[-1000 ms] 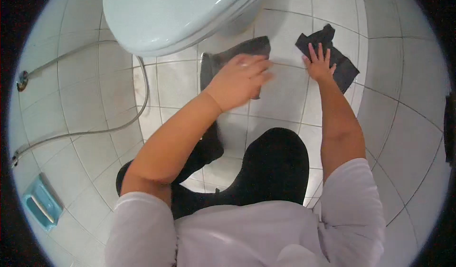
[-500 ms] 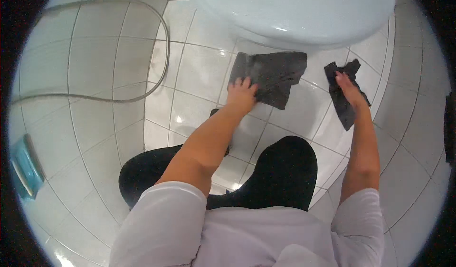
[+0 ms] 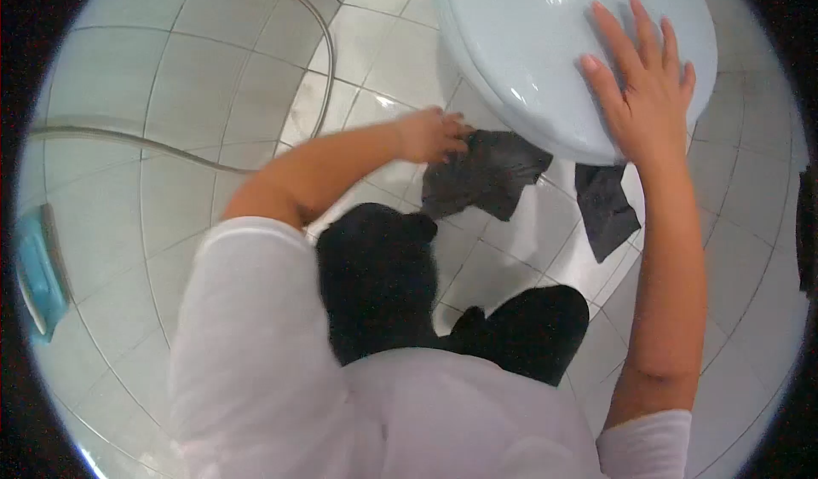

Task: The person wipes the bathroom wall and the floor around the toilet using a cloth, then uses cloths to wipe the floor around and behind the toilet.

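Observation:
My right hand (image 3: 645, 91) lies spread on the smooth white rounded surface, which looks like a toilet lid (image 3: 511, 27). At the upper left edge of a dark grey cloth (image 3: 490, 176) on the floor is my left hand (image 3: 432, 135), its fingers bent and apart, slightly blurred. Whether they press on the cloth I cannot tell. A second dark cloth (image 3: 605, 215) lies on the tiles below the lid's rim, apart from both hands; the rim hides its upper end.
A metal shower hose (image 3: 145, 141) curves along the tiled wall at left. Lower on that side is a blue object (image 3: 41, 270). My knees (image 3: 379, 274) are bent over the white tiled floor (image 3: 486, 266), close to the cloths.
My right hand has left the right-hand cloth and moved up onto the white lid. My left hand has shifted to the upper left edge of the other cloth. The view has turned and shifted.

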Tool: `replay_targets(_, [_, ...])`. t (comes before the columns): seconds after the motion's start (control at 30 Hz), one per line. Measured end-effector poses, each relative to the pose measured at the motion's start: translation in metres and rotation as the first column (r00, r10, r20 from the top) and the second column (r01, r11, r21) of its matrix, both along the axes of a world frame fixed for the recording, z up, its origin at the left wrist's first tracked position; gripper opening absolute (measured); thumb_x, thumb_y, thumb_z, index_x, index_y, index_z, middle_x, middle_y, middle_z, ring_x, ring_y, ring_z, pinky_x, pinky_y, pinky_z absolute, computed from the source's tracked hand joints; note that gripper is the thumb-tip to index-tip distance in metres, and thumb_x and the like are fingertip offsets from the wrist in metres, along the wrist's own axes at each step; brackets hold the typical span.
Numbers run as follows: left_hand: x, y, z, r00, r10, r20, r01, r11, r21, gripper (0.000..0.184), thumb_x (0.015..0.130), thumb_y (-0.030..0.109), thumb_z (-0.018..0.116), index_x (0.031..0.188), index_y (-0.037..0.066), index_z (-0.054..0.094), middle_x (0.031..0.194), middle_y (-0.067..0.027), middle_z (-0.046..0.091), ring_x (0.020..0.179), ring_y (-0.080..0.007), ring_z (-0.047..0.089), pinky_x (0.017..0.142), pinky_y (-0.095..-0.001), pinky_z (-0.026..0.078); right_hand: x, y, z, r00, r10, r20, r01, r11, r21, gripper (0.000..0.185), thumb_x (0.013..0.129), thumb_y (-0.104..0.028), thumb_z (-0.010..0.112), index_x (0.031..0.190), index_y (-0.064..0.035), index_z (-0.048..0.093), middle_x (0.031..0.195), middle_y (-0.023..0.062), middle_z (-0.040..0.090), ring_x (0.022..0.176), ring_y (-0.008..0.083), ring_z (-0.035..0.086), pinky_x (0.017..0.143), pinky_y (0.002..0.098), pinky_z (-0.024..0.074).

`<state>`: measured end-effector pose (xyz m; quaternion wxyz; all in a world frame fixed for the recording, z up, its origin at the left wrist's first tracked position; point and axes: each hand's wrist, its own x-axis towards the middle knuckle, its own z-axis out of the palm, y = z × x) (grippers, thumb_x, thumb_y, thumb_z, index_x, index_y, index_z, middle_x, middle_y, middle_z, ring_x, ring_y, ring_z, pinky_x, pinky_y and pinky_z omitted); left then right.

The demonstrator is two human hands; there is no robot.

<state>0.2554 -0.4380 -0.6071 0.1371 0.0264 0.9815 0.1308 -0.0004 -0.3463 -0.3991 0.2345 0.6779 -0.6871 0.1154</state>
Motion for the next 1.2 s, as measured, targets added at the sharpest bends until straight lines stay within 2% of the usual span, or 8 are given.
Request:
replay_targets(0.3, [-0.012, 0.069, -0.124, 0.989, -0.111, -0.095, 0.131, 0.961, 0.244, 0.051, 0.079, 0.048, 0.051, 0.127, 0.033, 0.04, 0.145, 0.002, 0.016, 0.135, -0.0236, 0.005, 0.104, -0.0567, 0.008, -0.007, -0.005, 0.004, 0.991, -0.071, 0.113, 0.049, 0.982, 0.185, 0.058, 0.077, -0.051, 0.05, 0.129, -0.0266, 0.041, 0.142, 0.0073, 0.026, 0.129, 0.035, 0.021, 0.099, 0.0577, 0.0149])
replay_targets(0.47, [0.027, -0.021, -0.093, 0.925, 0.342, 0.165, -0.349, 0.937, 0.012, 0.054, 0.077, 0.06, 0.045, 0.127, 0.041, 0.038, 0.144, 0.0028, 0.018, 0.134, -0.0237, 0.008, 0.103, -0.0563, 0.008, -0.001, -0.009, 0.011, 0.991, -0.113, 0.069, 0.09, 0.956, 0.278, 0.061, 0.079, -0.052, 0.046, 0.13, -0.0198, 0.04, 0.142, 0.0126, 0.024, 0.13, 0.0349, 0.021, 0.101, 0.0548, 0.0139])
replay_targets(0.6, [0.024, -0.114, -0.1, 0.636, 0.771, 0.023, -0.76, 0.631, -0.154, 0.05, 0.082, 0.058, 0.039, 0.128, 0.039, 0.038, 0.143, -0.0039, 0.019, 0.132, -0.0354, 0.011, 0.097, -0.0669, 0.01, 0.0, -0.014, 0.013, 0.991, -0.104, 0.08, 0.073, 0.944, 0.323, 0.063, 0.079, -0.053, 0.044, 0.131, -0.0171, 0.04, 0.142, 0.0134, 0.023, 0.13, 0.0348, 0.02, 0.101, 0.0543, 0.0136])
replay_targets(0.7, [0.0, -0.173, -0.089, 0.309, 0.944, 0.117, -0.948, 0.296, 0.116, 0.03, 0.085, 0.028, 0.044, 0.109, 0.017, 0.058, 0.119, -0.0131, 0.049, 0.114, -0.0339, 0.042, 0.094, -0.0423, 0.037, 0.003, -0.013, 0.015, 0.986, -0.124, 0.108, 0.078, 0.932, 0.354, 0.064, 0.079, -0.053, 0.044, 0.13, -0.0151, 0.04, 0.142, 0.0139, 0.022, 0.13, 0.0347, 0.02, 0.101, 0.0544, 0.0134])
replay_targets(0.8, [0.004, -0.168, -0.072, 0.142, 0.986, -0.089, -0.891, 0.167, 0.422, 0.023, 0.08, 0.014, 0.046, 0.094, 0.006, 0.062, 0.096, -0.0163, 0.056, 0.095, -0.0338, 0.051, 0.083, -0.0373, 0.042, 0.004, -0.012, 0.016, 0.984, -0.13, 0.121, 0.076, 0.926, 0.37, 0.064, 0.079, -0.053, 0.044, 0.13, -0.0142, 0.04, 0.142, 0.015, 0.022, 0.13, 0.0352, 0.019, 0.101, 0.0547, 0.0131])
replay_targets(1.0, [0.093, -0.045, 0.011, 0.288, 0.888, -0.358, -0.801, 0.429, 0.418, 0.027, 0.068, 0.006, 0.055, 0.095, 0.009, 0.059, 0.094, -0.0129, 0.053, 0.087, -0.0328, 0.052, 0.072, -0.0363, 0.046, 0.002, -0.015, 0.017, 0.981, -0.135, 0.141, 0.064, 0.905, 0.421, 0.064, 0.079, -0.05, 0.045, 0.131, -0.0132, 0.038, 0.141, 0.0176, 0.022, 0.13, 0.0378, 0.018, 0.101, 0.0552, 0.0115])
replay_targets(1.1, [0.135, 0.021, -0.011, 0.325, 0.937, -0.128, -0.873, 0.35, 0.34, 0.033, 0.073, 0.016, 0.058, 0.106, 0.016, 0.058, 0.114, -0.0129, 0.049, 0.1, -0.0347, 0.048, 0.083, -0.0411, 0.042, -0.002, -0.014, 0.014, 0.98, -0.114, 0.163, 0.037, 0.909, 0.416, 0.064, 0.079, -0.05, 0.044, 0.131, -0.0122, 0.038, 0.141, 0.0186, 0.022, 0.13, 0.0385, 0.018, 0.101, 0.0543, 0.0106])
replay_targets(1.2, [0.156, 0.049, -0.072, 0.495, 0.865, 0.081, -0.866, 0.499, -0.034, 0.044, 0.081, 0.043, 0.051, 0.123, 0.032, 0.047, 0.14, -0.0092, 0.028, 0.127, -0.0362, 0.024, 0.095, -0.0567, 0.021, -0.002, -0.015, 0.014, 0.981, -0.115, 0.157, 0.038, 0.904, 0.426, 0.065, 0.08, -0.052, 0.041, 0.131, -0.0117, 0.037, 0.141, 0.0197, 0.022, 0.13, 0.0391, 0.018, 0.101, 0.0537, 0.01])
